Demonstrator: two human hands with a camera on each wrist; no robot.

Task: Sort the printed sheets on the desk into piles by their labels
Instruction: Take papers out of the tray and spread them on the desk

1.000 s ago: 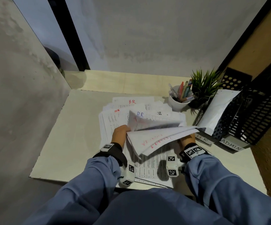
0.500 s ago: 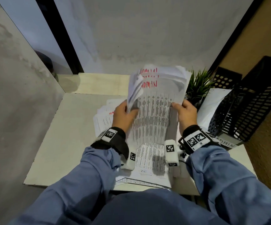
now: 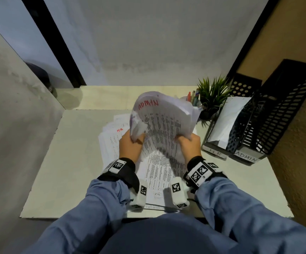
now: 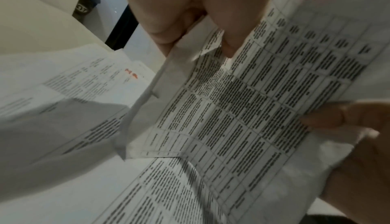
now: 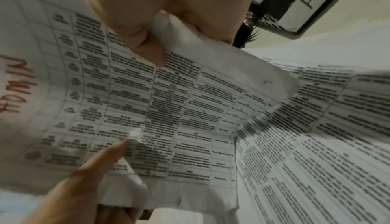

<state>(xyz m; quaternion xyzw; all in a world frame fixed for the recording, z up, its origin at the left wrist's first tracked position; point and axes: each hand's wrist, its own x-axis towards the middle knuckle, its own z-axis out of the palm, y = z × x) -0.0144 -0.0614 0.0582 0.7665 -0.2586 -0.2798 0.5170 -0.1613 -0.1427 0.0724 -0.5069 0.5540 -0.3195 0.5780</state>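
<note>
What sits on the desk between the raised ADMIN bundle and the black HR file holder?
In the head view, a white pen cup and a small green potted plant stand between the bundle and the holder.

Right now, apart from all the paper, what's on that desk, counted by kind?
Black mesh file holders: 2, labelled H.R and ADMIN
Pen cups: 1
Potted plants: 1
Total: 4
</note>
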